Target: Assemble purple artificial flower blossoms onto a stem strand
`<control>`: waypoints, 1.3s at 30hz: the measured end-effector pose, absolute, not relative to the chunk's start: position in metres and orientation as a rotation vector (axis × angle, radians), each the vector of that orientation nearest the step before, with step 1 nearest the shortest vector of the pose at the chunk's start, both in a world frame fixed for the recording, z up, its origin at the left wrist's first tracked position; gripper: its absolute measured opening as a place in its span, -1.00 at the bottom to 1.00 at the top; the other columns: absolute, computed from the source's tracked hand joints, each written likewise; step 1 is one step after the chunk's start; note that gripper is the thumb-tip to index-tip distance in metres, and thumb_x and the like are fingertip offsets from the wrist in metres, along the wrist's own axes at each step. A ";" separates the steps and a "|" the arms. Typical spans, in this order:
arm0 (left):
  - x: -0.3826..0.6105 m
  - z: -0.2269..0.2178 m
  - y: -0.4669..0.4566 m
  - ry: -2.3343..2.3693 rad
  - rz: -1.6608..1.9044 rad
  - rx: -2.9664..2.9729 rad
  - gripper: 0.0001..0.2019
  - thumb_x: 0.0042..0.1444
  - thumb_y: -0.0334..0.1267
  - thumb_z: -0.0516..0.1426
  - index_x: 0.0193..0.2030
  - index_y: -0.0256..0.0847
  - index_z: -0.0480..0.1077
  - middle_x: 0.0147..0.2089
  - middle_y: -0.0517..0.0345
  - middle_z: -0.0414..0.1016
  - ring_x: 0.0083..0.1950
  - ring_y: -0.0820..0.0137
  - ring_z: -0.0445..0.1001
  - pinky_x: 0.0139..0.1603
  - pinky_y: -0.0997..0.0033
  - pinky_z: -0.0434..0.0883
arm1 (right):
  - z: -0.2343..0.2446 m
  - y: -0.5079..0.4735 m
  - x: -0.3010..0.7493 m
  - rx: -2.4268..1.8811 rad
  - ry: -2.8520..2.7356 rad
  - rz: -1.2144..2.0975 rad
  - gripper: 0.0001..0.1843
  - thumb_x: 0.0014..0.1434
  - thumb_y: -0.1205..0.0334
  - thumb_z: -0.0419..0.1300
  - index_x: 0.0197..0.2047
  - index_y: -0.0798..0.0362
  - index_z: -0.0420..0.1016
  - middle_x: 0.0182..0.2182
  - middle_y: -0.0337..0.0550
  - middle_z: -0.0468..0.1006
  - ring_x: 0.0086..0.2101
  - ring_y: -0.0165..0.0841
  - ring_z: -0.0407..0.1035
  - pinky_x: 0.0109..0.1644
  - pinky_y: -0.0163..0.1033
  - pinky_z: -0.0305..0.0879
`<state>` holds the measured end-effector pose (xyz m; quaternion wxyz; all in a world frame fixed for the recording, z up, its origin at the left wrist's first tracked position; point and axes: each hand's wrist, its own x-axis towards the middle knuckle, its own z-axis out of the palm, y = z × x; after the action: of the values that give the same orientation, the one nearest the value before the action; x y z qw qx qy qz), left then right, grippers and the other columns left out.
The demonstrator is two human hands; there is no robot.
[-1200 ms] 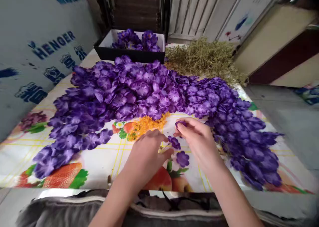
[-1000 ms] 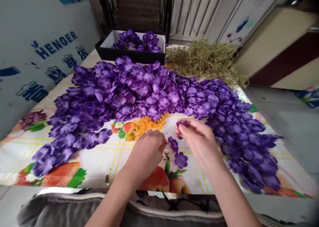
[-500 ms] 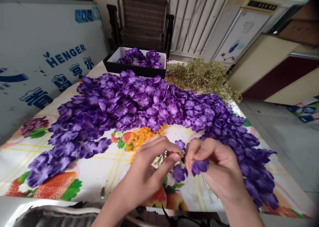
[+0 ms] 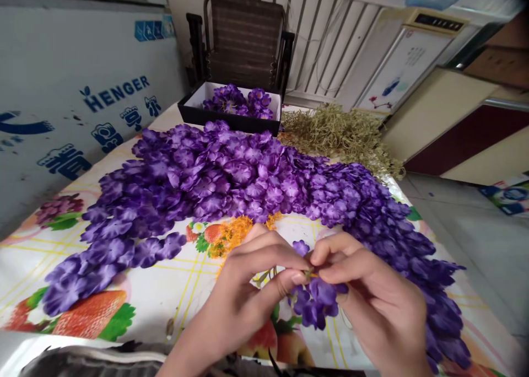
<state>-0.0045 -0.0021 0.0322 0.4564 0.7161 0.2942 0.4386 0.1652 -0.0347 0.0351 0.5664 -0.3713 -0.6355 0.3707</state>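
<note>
Your left hand [image 4: 246, 289] and right hand [image 4: 374, 300] both pinch the small purple fabric flower cluster [image 4: 316, 306] at its centre, seemingly mid-assembly; joining it calls for a steady, aligned push.

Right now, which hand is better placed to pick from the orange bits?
Left, probably. The left hand lies just short of the orange bits; the right hand is farther off, holding the purple flowers.

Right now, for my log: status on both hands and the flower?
Left hand, right hand both pinch purple flower cluster. Petal heap beyond; nothing blocks.
</note>
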 end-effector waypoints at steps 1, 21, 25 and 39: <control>-0.004 0.032 -0.001 0.741 1.081 1.758 -0.88 0.20 -0.43 0.15 -0.24 -0.16 0.49 -0.32 0.25 0.46 -0.24 0.49 0.38 -0.20 0.49 0.28 | 0.035 -0.034 0.164 -0.882 -1.490 0.874 -0.75 0.21 0.52 0.11 -0.24 -0.04 0.48 -0.25 -0.24 0.47 -0.16 -0.42 0.37 -0.17 -0.37 0.35; -0.020 0.001 0.015 1.448 0.569 1.987 -0.82 0.12 -0.16 0.17 -0.17 -0.15 0.48 -0.16 0.15 0.51 -0.25 0.35 0.48 -0.21 0.41 0.40 | 0.004 -0.007 0.171 -1.213 -1.010 1.329 -0.89 0.12 0.17 0.29 -0.33 0.01 0.47 -0.53 -0.30 0.48 -0.47 -0.45 0.38 -0.34 -0.36 0.30; -0.046 -0.012 0.043 1.958 0.744 1.885 -0.82 0.19 -0.33 0.01 -0.32 -0.26 0.43 -0.29 0.00 0.49 -0.25 0.21 0.45 -0.21 0.25 0.37 | 0.000 -0.002 0.167 -1.271 -0.908 1.371 -0.82 0.03 0.16 0.37 -0.34 0.05 0.51 -0.54 -0.29 0.51 -0.48 -0.45 0.40 -0.33 -0.35 0.32; -0.058 -0.030 0.063 2.314 0.731 1.880 -0.76 0.16 -0.31 0.03 -0.10 -0.18 0.47 -0.12 -0.08 0.52 -0.01 -0.03 0.39 -0.04 -0.01 0.27 | 0.009 0.002 0.146 -1.268 -0.958 1.429 -0.82 -0.05 0.19 0.38 -0.40 0.08 0.52 -0.54 -0.27 0.50 -0.52 -0.44 0.39 -0.37 -0.31 0.34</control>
<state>-0.0581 0.0632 -0.0302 0.0359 0.6119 0.7534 0.2380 0.1457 0.0019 0.0085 0.4816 -0.5199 -0.3928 0.5861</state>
